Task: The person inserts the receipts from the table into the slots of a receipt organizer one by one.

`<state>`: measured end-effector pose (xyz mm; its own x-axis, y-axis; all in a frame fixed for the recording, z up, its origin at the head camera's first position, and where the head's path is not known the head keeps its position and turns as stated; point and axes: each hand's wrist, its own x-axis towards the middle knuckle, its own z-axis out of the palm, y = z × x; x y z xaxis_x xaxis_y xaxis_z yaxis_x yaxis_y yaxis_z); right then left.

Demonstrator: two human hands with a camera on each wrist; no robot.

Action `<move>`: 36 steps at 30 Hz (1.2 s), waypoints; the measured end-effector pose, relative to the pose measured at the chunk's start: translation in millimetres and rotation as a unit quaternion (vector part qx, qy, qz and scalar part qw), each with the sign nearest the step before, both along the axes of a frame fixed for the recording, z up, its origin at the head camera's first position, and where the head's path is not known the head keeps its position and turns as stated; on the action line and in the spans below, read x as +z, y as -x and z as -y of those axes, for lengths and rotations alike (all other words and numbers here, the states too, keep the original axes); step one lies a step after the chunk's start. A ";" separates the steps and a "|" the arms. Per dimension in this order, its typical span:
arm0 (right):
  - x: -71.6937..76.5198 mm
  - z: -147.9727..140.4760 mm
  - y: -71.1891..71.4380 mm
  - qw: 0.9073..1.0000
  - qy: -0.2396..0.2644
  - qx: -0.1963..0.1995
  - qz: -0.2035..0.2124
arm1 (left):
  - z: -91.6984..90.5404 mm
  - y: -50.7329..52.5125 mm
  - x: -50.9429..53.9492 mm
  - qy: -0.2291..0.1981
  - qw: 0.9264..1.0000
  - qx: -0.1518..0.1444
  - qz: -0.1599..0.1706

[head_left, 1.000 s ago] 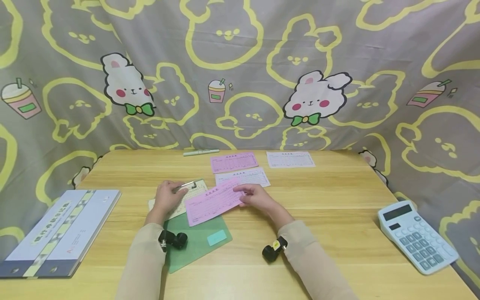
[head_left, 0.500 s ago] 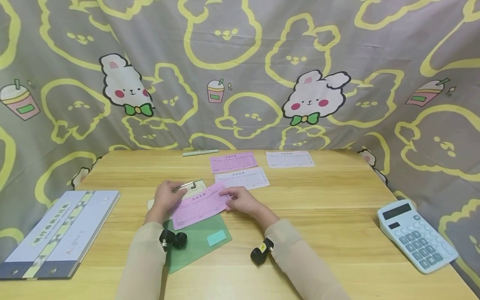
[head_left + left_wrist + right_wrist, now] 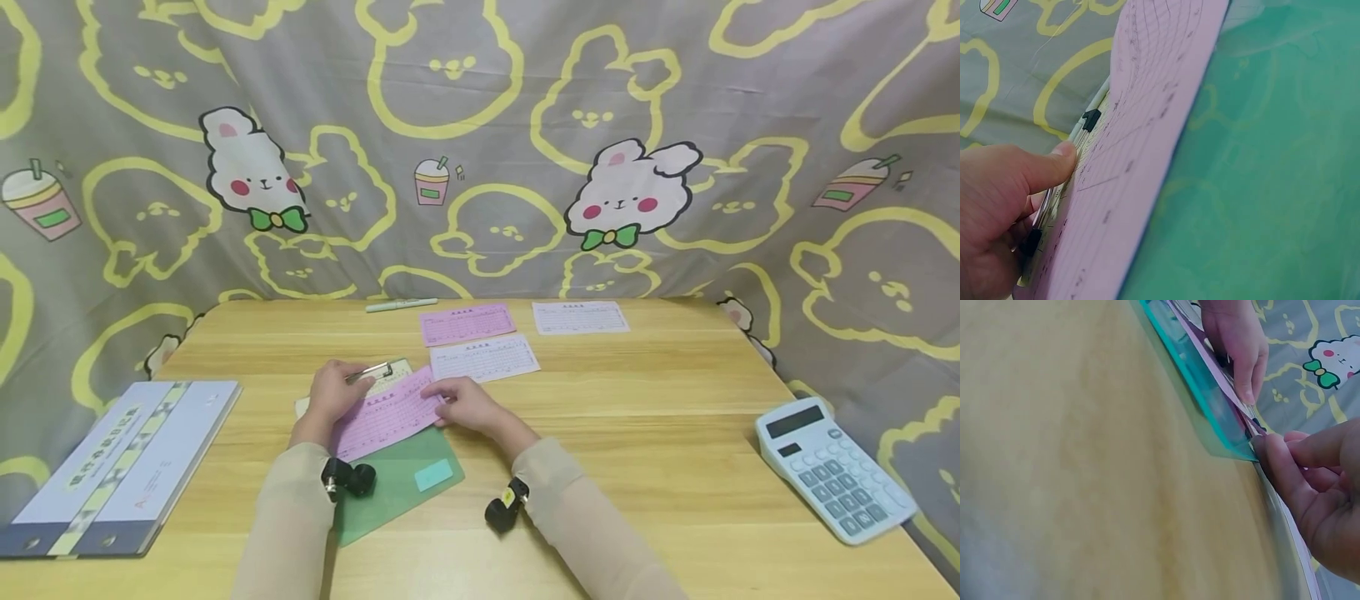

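A green clipboard [image 3: 386, 496] lies on the table in the head view, with a cream slip [image 3: 396, 380] under its metal clip [image 3: 371, 372]. My left hand [image 3: 333, 392] pinches the clip, its thumb pressing on the wire lever [image 3: 1047, 201] in the left wrist view. Between the thumb and fingers of my right hand [image 3: 472, 407] is the right edge of a pink printed slip [image 3: 386, 419]. That slip lies slanted over the cream one, its upper left side close to my left hand. Whether its edge is under the clip, I cannot tell.
Behind the clipboard lie a second pink slip [image 3: 468, 325] and two white slips, one nearer [image 3: 486, 358] and one farther right [image 3: 581, 318]. A pen [image 3: 401, 306] is at the back edge. A ledger book [image 3: 127, 467] occupies the left, a calculator [image 3: 832, 471] the right.
My right hand has carried the pink slip leftward over the clipboard, up against the clip. My left hand has stayed at the clip.
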<state>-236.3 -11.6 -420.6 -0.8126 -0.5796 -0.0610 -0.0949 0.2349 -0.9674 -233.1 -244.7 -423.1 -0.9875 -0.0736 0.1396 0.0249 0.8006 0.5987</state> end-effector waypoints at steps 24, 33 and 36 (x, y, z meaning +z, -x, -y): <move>6.1 -0.9 -1.3 0.998 -0.053 0.006 -0.033 | -1.8 2.9 -0.1 -0.008 1.000 0.005 0.009; 1.3 14.2 -7.9 0.999 0.003 -0.049 0.013 | -3.6 1.4 -0.5 -0.010 1.000 0.009 0.007; -0.9 20.4 -9.3 0.997 0.008 -0.076 0.021 | -3.5 1.0 -1.8 -0.010 1.000 0.009 0.001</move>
